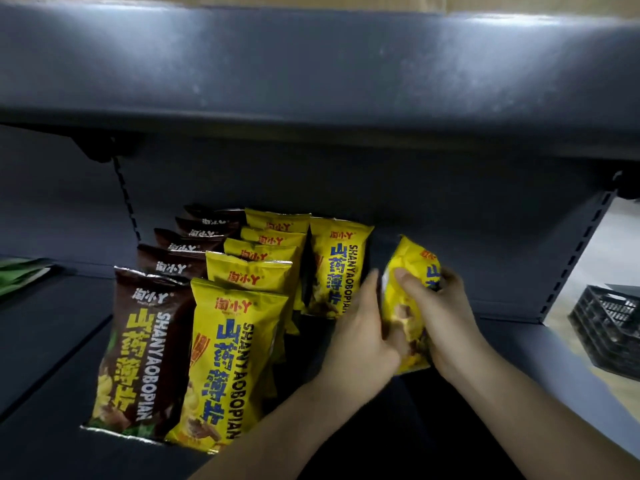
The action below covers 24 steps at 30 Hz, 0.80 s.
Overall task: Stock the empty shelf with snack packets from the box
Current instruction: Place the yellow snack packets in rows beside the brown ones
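Both hands grasp one yellow packet point(408, 299) above the dark shelf point(540, 355): the left hand point(360, 334) presses flat on its left side, the right hand point(440, 313) wraps its right edge with the thumb across the front. Just left stands a lone yellow packet point(337, 268), then a yellow row point(235, 358) and a brown row point(138, 351), all upright. A black crate point(609, 330) sits at far right
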### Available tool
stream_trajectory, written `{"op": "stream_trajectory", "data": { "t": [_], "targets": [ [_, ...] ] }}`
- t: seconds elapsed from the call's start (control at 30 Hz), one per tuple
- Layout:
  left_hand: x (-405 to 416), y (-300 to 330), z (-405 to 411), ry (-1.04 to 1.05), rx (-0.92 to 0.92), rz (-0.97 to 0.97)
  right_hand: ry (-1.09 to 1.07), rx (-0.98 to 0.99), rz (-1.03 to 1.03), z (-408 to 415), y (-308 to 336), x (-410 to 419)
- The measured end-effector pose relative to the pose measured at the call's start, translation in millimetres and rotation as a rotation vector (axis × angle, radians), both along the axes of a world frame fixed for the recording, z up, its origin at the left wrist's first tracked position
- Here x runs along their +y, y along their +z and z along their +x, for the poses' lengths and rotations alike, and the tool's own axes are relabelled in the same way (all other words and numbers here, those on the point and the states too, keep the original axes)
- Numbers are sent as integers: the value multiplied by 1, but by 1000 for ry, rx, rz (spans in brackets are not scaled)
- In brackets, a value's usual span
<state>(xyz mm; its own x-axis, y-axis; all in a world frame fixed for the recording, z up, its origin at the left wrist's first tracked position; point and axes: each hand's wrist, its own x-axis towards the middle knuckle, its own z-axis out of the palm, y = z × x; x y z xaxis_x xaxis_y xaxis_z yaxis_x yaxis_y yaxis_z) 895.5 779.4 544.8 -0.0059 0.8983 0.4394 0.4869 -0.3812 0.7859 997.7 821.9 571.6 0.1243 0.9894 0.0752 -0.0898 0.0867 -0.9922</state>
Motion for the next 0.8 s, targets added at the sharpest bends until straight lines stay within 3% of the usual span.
{"op": "stream_trajectory", "data": {
  "t": [0.07,0.17,0.27,0.33,0.43,0.5,0.7,0.8],
  "targets": [
    [-2,-2,-7,-172,-107,-129,121,56,-21,-9,3,-1],
    [-2,3,-22,-163,-279,-174,309,202,-63,-13,4,-3],
    [3,3,-37,-57,-318,-175,443,30,-73,-15,4,-2],
    [6,1,-39,58,-250,-152,382,-76,-35,-22,2,6],
    [5,0,-26,287,30,-158,249,-93,92,-40,0,16],
    [4,-3,-15,408,119,-171,200,-146,167,-50,-4,22],
    [27,-25,-18,500,136,-58,-1,-510,293,-63,-20,37],
    [30,-32,-18,497,114,-22,77,-477,145,-57,-30,34]
  ]
}}
